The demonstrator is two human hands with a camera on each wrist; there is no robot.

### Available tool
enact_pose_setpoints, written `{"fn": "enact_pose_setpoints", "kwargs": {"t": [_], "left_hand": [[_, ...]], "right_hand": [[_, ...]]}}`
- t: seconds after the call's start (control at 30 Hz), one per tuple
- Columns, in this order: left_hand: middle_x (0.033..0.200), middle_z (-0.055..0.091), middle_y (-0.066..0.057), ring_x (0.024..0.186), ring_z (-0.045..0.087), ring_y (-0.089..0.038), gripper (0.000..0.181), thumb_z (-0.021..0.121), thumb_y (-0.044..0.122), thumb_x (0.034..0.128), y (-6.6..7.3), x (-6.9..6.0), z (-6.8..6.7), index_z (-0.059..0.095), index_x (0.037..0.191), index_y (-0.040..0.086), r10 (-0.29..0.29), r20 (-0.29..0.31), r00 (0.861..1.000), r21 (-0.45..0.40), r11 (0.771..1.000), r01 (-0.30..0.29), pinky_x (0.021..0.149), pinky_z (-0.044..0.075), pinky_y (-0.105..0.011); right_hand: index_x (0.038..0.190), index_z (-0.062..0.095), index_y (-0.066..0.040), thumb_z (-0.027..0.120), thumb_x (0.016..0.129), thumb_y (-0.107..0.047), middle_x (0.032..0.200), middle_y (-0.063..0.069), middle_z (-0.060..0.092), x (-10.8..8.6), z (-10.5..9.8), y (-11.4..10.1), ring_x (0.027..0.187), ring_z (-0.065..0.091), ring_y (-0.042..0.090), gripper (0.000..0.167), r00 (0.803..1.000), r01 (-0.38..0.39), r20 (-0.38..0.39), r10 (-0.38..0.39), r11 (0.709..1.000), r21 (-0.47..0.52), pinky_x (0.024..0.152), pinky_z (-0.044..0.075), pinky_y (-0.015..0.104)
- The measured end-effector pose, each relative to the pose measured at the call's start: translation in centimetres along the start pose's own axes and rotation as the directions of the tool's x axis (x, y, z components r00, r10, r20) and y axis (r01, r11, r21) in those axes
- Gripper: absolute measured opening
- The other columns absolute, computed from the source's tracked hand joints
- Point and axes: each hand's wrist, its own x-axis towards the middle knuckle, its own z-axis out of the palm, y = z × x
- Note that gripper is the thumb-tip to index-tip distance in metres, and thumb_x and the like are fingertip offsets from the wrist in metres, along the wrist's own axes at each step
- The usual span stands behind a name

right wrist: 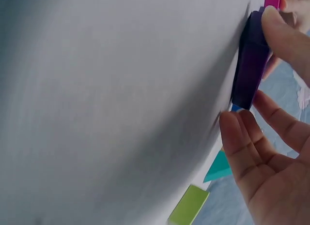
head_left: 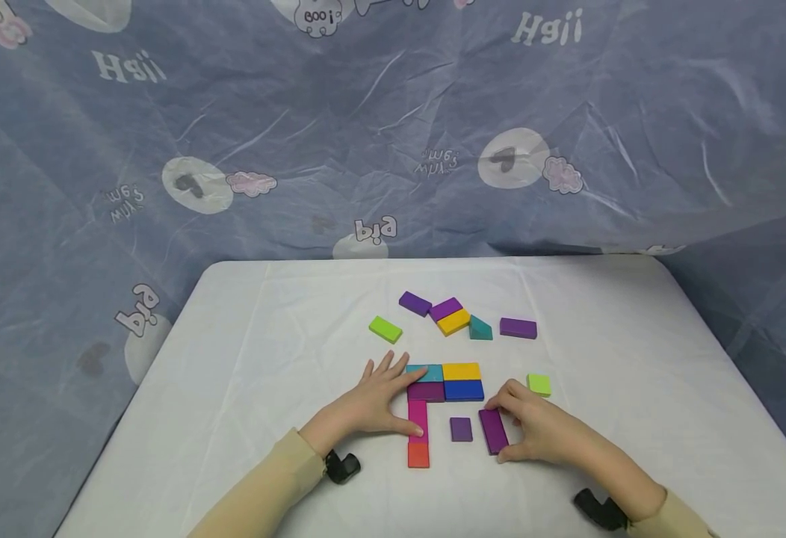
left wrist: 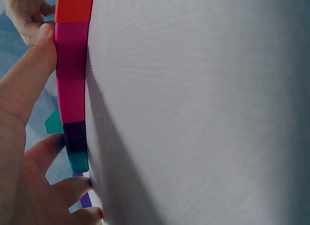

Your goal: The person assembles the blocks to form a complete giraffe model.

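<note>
My left hand (head_left: 374,396) lies with its fingers spread at the left side of several flat blocks set edge to edge. Its index fingertip touches the teal block (head_left: 435,375) and dark purple block area, and its thumb rests on the magenta block (head_left: 418,412). Below the magenta block is a red-orange block (head_left: 418,455). Yellow (head_left: 462,371) and blue (head_left: 464,390) blocks adjoin on the right. My right hand (head_left: 534,424) holds a purple rectangular block (head_left: 493,432) by its ends, between thumb and fingers. Left of it lies a small purple square block (head_left: 461,430).
Farther back lie a lime block (head_left: 385,329), a violet block (head_left: 415,303), a yellow-orange block (head_left: 454,322), a teal triangular block (head_left: 480,328) and a purple block (head_left: 518,328). A lime square (head_left: 539,384) sits beyond my right hand. White cloth covers the table (head_left: 265,314).
</note>
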Motion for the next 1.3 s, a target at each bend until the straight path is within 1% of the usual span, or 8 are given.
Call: {"fn": "enact_pose_setpoints", "kwargs": {"t": [0.1, 0.33, 0.6, 0.83, 1.0, 1.17, 1.3], "left_hand": [[0.167, 0.013, -0.004, 0.155, -0.002, -0.032, 0.097, 0.074, 0.063, 0.0753, 0.0, -0.1, 0.0, 0.026, 0.156, 0.037, 0.001, -0.001, 1.0, -0.003, 1.0, -0.001, 0.121, 0.0, -0.062], [0.167, 0.014, -0.005, 0.155, -0.001, -0.032, 0.097, 0.075, 0.061, 0.0756, 0.1, -0.2, -0.1, 0.027, 0.156, 0.035, 0.005, -0.001, 1.0, -0.012, 1.0, -0.005, 0.121, 0.0, -0.063], [0.167, 0.014, -0.005, 0.155, -0.001, -0.032, 0.097, 0.075, 0.062, 0.0753, 0.1, -0.2, 0.0, 0.027, 0.156, 0.035, 0.005, -0.006, 1.0, -0.004, 1.0, -0.005, 0.121, 0.001, -0.063], [0.167, 0.014, -0.005, 0.155, -0.001, -0.032, 0.097, 0.075, 0.062, 0.0754, 0.2, -0.2, 0.0, 0.027, 0.156, 0.035, 0.002, -0.004, 1.0, -0.005, 1.0, -0.002, 0.12, 0.0, -0.063], [0.167, 0.014, -0.006, 0.154, -0.001, -0.033, 0.097, 0.076, 0.061, 0.0754, 0.1, -0.2, -0.1, 0.027, 0.156, 0.035, 0.005, -0.004, 1.0, -0.005, 1.0, -0.005, 0.12, 0.001, -0.064], [0.167, 0.013, -0.005, 0.154, -0.001, -0.032, 0.098, 0.075, 0.062, 0.0753, 0.0, -0.2, 0.0, 0.027, 0.156, 0.035, 0.004, -0.004, 1.0, -0.008, 1.0, -0.004, 0.121, 0.0, -0.063], [0.167, 0.013, -0.005, 0.154, -0.001, -0.032, 0.098, 0.074, 0.063, 0.0752, 0.0, -0.2, 0.1, 0.026, 0.156, 0.035, 0.007, -0.006, 1.0, -0.006, 1.0, -0.007, 0.121, 0.0, -0.063]], "right_hand": [[0.115, 0.064, -0.013, 0.09, 0.068, -0.031, 0.101, -0.004, 0.049, 0.2, 0.2, -0.4, 0.08, 0.046, 0.005, 0.057, 1.0, 0.0, -0.009, 0.0, 1.0, -0.009, 0.065, 0.045, 0.017], [0.113, 0.06, -0.012, 0.091, 0.066, -0.034, 0.1, -0.005, 0.053, 0.8, 0.5, -0.7, 0.086, 0.051, 0.008, 0.061, 0.999, -0.001, -0.036, 0.0, 1.0, -0.024, 0.072, 0.051, 0.02], [0.111, 0.059, -0.009, 0.092, 0.065, -0.034, 0.1, -0.003, 0.054, 1.3, 0.7, -1.0, 0.084, 0.051, 0.009, 0.061, 0.998, 0.006, -0.056, -0.007, 1.0, -0.023, 0.07, 0.051, 0.021], [0.111, 0.058, -0.009, 0.092, 0.064, -0.034, 0.1, -0.003, 0.054, 1.4, 0.7, -1.2, 0.084, 0.052, 0.01, 0.063, 0.998, -0.035, -0.06, 0.034, 0.999, -0.024, 0.069, 0.051, 0.02], [0.113, 0.057, -0.008, 0.092, 0.064, -0.033, 0.1, -0.003, 0.055, 1.5, 0.8, -1.1, 0.083, 0.051, 0.009, 0.066, 0.997, -0.049, -0.062, 0.048, 0.999, -0.013, 0.069, 0.05, 0.02], [0.114, 0.057, -0.008, 0.091, 0.065, -0.033, 0.1, -0.002, 0.056, 1.5, 0.8, -1.0, 0.083, 0.051, 0.009, 0.065, 0.997, -0.038, -0.066, 0.038, 0.999, -0.009, 0.069, 0.05, 0.02], [0.112, 0.058, -0.008, 0.091, 0.066, -0.037, 0.1, -0.002, 0.055, 1.4, 0.9, -1.1, 0.083, 0.051, 0.009, 0.064, 0.997, -0.023, -0.071, 0.021, 1.0, -0.018, 0.069, 0.05, 0.019]]}}
